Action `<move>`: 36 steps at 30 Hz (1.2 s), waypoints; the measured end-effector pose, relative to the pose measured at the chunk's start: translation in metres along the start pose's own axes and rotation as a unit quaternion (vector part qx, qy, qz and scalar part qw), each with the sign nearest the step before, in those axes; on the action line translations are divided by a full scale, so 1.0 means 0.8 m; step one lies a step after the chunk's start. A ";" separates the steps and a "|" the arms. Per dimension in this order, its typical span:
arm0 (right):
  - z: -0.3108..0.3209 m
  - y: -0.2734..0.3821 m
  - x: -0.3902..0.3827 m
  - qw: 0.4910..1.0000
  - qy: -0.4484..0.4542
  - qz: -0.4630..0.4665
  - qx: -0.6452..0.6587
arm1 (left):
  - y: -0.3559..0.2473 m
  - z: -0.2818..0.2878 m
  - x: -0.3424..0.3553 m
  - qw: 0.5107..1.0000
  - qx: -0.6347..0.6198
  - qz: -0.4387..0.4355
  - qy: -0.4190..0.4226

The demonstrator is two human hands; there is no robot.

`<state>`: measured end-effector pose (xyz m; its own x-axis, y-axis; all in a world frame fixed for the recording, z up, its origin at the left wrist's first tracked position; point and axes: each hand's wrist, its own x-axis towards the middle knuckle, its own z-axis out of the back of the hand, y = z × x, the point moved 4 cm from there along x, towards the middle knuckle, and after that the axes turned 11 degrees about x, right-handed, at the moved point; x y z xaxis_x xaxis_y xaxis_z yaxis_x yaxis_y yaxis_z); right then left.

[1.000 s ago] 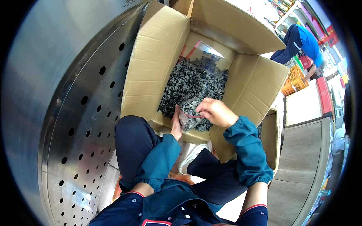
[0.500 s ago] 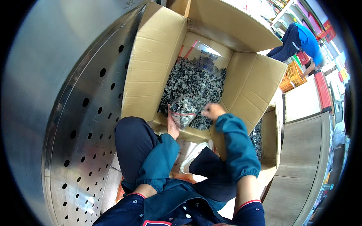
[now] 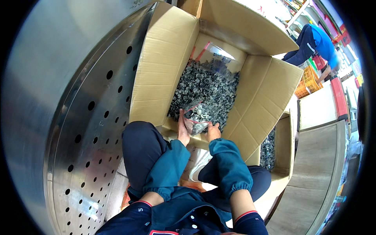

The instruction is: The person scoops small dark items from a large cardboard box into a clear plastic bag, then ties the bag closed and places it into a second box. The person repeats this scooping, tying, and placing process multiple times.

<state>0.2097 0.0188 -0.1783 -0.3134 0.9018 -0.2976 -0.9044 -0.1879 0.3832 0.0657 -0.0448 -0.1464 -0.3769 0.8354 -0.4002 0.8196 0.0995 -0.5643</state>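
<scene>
A clear plastic bag (image 3: 194,124) with a red strip along its mouth is partly filled with dark, curled dried pieces that look like black fungus. My left hand (image 3: 182,127) grips the bag's left side. At its lower right, my right hand (image 3: 213,132) has its fingers closed on the bag's edge. Both hands are over the near end of an open cardboard box (image 3: 162,66), where a heap of the same dried pieces (image 3: 205,88) lies. Behind the heap rests a larger clear bag (image 3: 221,58) with red strips.
A steel panel with round holes (image 3: 98,129) stands close on the left. To the right, a second box (image 3: 284,150) contains more dark pieces, beside a wooden cabinet (image 3: 313,156). Further off, a person in blue (image 3: 321,41) bends over an orange crate (image 3: 308,82).
My right hand has come down and left from above the heap onto the bag. The bag has shifted slightly right and its mouth has changed shape. My left hand keeps its hold.
</scene>
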 end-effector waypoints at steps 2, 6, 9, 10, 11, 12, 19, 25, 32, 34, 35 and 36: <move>0.008 0.003 0.004 0.999 -0.006 0.027 0.021 | -0.001 0.003 0.001 1.000 0.001 0.000 -0.001; 0.060 -0.004 0.043 0.991 -0.021 0.122 0.060 | 0.003 0.001 0.002 1.000 0.001 0.023 0.014; 0.144 0.037 0.052 0.961 -0.006 0.257 0.100 | 0.006 0.008 0.007 0.999 -0.018 0.037 0.033; 0.183 0.062 0.038 0.947 0.002 0.298 0.120 | 0.011 0.010 0.010 0.998 -0.022 0.041 0.037; 0.219 0.088 0.022 0.929 0.011 0.341 0.140 | 0.014 0.013 0.013 0.998 -0.027 0.042 0.039; 0.248 0.109 0.003 0.929 0.031 0.334 0.153 | 0.017 0.013 0.016 0.997 -0.029 0.052 0.048; 0.268 0.191 -0.088 0.830 0.142 0.493 0.219 | 0.018 -0.011 -0.003 0.994 -0.003 0.085 0.063; 0.288 0.168 -0.085 0.891 0.039 0.377 0.248 | 0.007 -0.020 -0.014 0.990 0.042 0.111 0.076; 0.169 0.074 -0.035 0.835 -0.012 0.021 0.549 | 0.032 0.010 -0.010 0.988 0.109 0.053 0.095; 0.103 0.071 -0.038 0.737 0.026 -0.090 0.670 | 0.023 0.006 -0.016 0.987 0.080 0.076 0.115; 0.072 0.062 -0.041 0.636 0.035 -0.135 0.759 | 0.007 -0.026 -0.036 0.983 0.104 0.114 0.098; 0.048 0.071 -0.044 0.516 0.132 -0.129 0.836 | 0.019 -0.027 -0.033 0.976 0.104 0.157 0.113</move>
<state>0.1803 -0.0090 -0.1125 -0.4737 0.6864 -0.5519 0.5196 0.7237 0.4541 0.0976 -0.0537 -0.1293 0.0016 0.9072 -0.4207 0.7651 -0.2720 -0.5836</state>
